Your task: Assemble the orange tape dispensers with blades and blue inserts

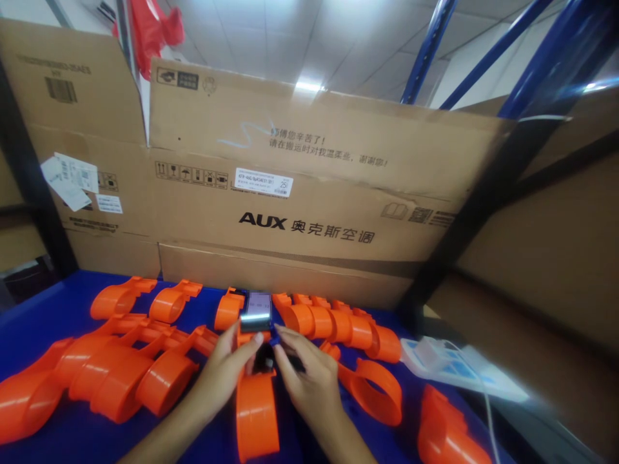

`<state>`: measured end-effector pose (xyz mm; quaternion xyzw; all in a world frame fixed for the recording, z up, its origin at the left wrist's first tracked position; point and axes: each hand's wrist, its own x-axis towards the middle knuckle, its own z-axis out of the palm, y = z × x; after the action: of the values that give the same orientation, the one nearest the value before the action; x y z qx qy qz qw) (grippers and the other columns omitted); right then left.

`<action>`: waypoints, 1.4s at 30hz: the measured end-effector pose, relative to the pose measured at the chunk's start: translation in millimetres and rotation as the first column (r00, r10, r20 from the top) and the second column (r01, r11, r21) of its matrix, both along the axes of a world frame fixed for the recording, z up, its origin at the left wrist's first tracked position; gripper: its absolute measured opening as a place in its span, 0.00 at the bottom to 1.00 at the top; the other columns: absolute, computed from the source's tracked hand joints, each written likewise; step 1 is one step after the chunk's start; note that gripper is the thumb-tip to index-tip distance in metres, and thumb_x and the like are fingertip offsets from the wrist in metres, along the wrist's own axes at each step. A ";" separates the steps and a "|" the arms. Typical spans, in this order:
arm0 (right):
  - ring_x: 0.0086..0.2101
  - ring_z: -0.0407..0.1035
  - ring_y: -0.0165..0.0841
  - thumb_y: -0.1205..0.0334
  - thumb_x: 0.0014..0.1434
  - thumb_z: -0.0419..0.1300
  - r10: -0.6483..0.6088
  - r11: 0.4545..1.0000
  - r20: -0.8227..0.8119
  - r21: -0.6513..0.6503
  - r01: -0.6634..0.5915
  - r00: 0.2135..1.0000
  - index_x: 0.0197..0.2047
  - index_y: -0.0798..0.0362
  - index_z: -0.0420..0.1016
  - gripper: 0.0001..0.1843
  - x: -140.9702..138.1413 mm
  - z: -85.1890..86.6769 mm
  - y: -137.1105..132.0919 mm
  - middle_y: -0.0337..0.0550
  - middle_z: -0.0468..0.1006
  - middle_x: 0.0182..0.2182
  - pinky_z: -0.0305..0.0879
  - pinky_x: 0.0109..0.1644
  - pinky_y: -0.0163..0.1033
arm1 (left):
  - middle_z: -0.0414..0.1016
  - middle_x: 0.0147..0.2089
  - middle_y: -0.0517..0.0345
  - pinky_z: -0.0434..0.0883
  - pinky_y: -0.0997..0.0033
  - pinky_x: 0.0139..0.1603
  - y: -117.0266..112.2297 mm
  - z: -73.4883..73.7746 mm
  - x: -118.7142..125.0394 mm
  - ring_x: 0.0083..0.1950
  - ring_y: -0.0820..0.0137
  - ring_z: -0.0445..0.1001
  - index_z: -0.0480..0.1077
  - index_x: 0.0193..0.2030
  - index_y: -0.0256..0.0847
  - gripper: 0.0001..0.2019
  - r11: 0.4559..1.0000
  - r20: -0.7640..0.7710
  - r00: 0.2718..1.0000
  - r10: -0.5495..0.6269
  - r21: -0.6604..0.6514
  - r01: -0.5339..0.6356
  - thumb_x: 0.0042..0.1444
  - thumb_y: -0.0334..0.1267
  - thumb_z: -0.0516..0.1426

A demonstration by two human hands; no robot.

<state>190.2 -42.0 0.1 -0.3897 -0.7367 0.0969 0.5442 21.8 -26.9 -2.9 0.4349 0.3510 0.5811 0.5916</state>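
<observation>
In the middle of the blue surface, an orange plastic holder with a wide ring [258, 415] at its near end lies between my hands. My left hand [227, 364] is closed on its upper part, the thumb stretched across the top. A glossy black part [264, 358] shows there between the hands. My right hand [309, 367] is closed, its fingertips together beside a small dark blue piece [275, 335]; exactly what they grip is hidden. Just beyond the fingers stands a device with a lit screen [259, 304].
Several orange holders [113, 380] lie in rows to the left, with more [338, 325] at the back right. A loose orange ring [382, 390] lies right of my right hand. A white power strip [459, 367] with a cable is at the right. Cardboard [309, 206] walls the back.
</observation>
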 end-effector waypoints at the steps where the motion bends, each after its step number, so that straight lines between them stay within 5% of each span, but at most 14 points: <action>1: 0.44 0.81 0.43 0.67 0.62 0.63 0.001 1.000 0.025 0.028 -0.002 1.000 0.53 0.47 0.81 0.16 1.3 -0.1 0.8 0.48 0.83 0.50 0.81 0.49 0.46 | 0.75 0.27 0.60 0.67 0.70 0.33 0.1 -0.1 -0.2 0.31 0.67 0.72 0.77 0.41 0.40 0.16 1.000 0.001 1.000 0.003 -0.004 -0.003 0.49 0.47 0.68; 7: 0.44 0.81 0.43 0.69 0.63 0.62 -0.005 0.995 0.156 0.099 -0.011 0.988 0.59 0.45 0.77 0.22 7.0 4.3 3.4 0.46 0.84 0.49 0.81 0.51 0.47 | 0.74 0.25 0.61 0.66 0.72 0.30 -0.9 0.2 -1.0 0.26 0.70 0.70 0.77 0.37 0.39 0.15 0.999 0.017 1.000 0.015 -0.029 -0.015 0.49 0.46 0.69; 15: 0.42 0.82 0.43 0.69 0.62 0.63 0.021 0.994 0.134 0.105 -0.035 0.991 0.57 0.44 0.79 0.21 5.6 6.8 1.9 0.45 0.85 0.46 0.81 0.48 0.47 | 0.72 0.25 0.62 0.67 0.74 0.30 -1.3 -0.8 -0.1 0.27 0.72 0.69 0.77 0.37 0.40 0.14 0.998 0.050 0.999 -0.003 -0.061 0.006 0.47 0.44 0.70; 20: 0.40 0.80 0.41 0.65 0.64 0.62 0.044 0.998 0.011 -0.043 -0.043 0.999 0.52 0.45 0.82 0.14 7.1 17.7 -1.7 0.45 0.85 0.42 0.77 0.46 0.45 | 0.73 0.26 0.62 0.66 0.77 0.28 -4.1 1.4 0.7 0.26 0.75 0.70 0.75 0.35 0.39 0.13 0.992 0.138 0.988 -0.070 -0.097 0.084 0.49 0.43 0.69; 23: 0.35 0.78 0.39 0.57 0.66 0.60 0.027 0.978 -0.199 -0.196 -0.066 0.980 0.52 0.46 0.80 0.13 9.3 23.4 -0.2 0.44 0.83 0.35 0.75 0.41 0.43 | 0.77 0.28 0.58 0.68 0.74 0.28 -7.8 2.3 -0.7 0.24 0.73 0.72 0.75 0.48 0.40 0.16 0.975 0.168 0.966 -0.195 -0.076 0.209 0.53 0.42 0.67; 25: 0.35 0.77 0.39 0.51 0.66 0.59 0.103 0.929 -0.333 -0.305 -0.210 0.937 0.56 0.46 0.75 0.18 11.0 26.0 1.3 0.43 0.82 0.35 0.74 0.42 0.43 | 0.80 0.31 0.54 0.71 0.70 0.29 -11.1 2.3 -2.2 0.23 0.70 0.75 0.67 0.63 0.43 0.29 0.952 0.172 0.945 -0.278 -0.080 0.295 0.55 0.42 0.66; 27: 0.38 0.76 0.39 0.48 0.66 0.59 0.234 0.821 -0.420 -0.398 -0.409 0.877 0.59 0.45 0.72 0.21 12.4 27.9 1.6 0.43 0.81 0.38 0.73 0.46 0.44 | 0.81 0.31 0.54 0.73 0.65 0.32 -15.5 2.6 -3.4 0.24 0.67 0.77 0.54 0.73 0.48 0.41 0.925 0.183 0.921 -0.344 -0.104 0.366 0.55 0.42 0.66; 30: 0.44 0.75 0.42 0.47 0.65 0.59 0.353 0.645 -0.522 -0.465 -0.606 0.777 0.60 0.45 0.71 0.23 12.8 29.2 -0.3 0.45 0.79 0.45 0.71 0.48 0.45 | 0.82 0.34 0.53 0.75 0.60 0.37 -22.9 5.7 -3.3 0.26 0.63 0.81 0.42 0.76 0.51 0.49 0.895 0.207 0.895 -0.396 -0.131 0.426 0.55 0.40 0.67; 32: 0.44 0.74 0.41 0.47 0.64 0.60 0.345 0.606 -0.569 -0.472 -0.640 0.746 0.61 0.45 0.69 0.24 11.4 28.3 -1.4 0.45 0.78 0.46 0.70 0.45 0.42 | 0.83 0.43 0.48 0.76 0.60 0.38 -26.4 9.2 -2.1 0.32 0.59 0.84 0.42 0.76 0.54 0.51 0.886 0.215 0.885 -0.414 -0.126 0.445 0.53 0.37 0.69; 35: 0.37 0.72 0.36 0.46 0.62 0.63 0.272 0.648 -0.589 -0.473 -0.597 0.761 0.56 0.46 0.70 0.22 6.6 24.4 -1.4 0.41 0.77 0.38 0.67 0.40 0.37 | 0.80 0.53 0.42 0.78 0.61 0.39 -25.8 12.7 -0.4 0.40 0.53 0.85 0.51 0.73 0.51 0.49 0.872 0.216 0.865 -0.452 -0.094 0.480 0.48 0.39 0.71; 42: 0.28 0.61 0.27 0.46 0.62 0.64 0.153 0.714 -0.595 -0.486 -0.504 0.789 0.47 0.46 0.65 0.18 -10.6 14.3 -2.5 0.32 0.69 0.29 0.59 0.32 0.32 | 0.84 0.42 0.46 0.78 0.60 0.33 -8.6 -2.3 1.2 0.30 0.57 0.84 0.65 0.61 0.41 0.26 0.911 0.090 0.918 -0.386 -0.116 0.395 0.58 0.47 0.63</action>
<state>179.6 -44.5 14.4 -0.3627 -0.5483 0.5336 0.5321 22.9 -35.6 -5.3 0.4371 0.2751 0.4406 0.7343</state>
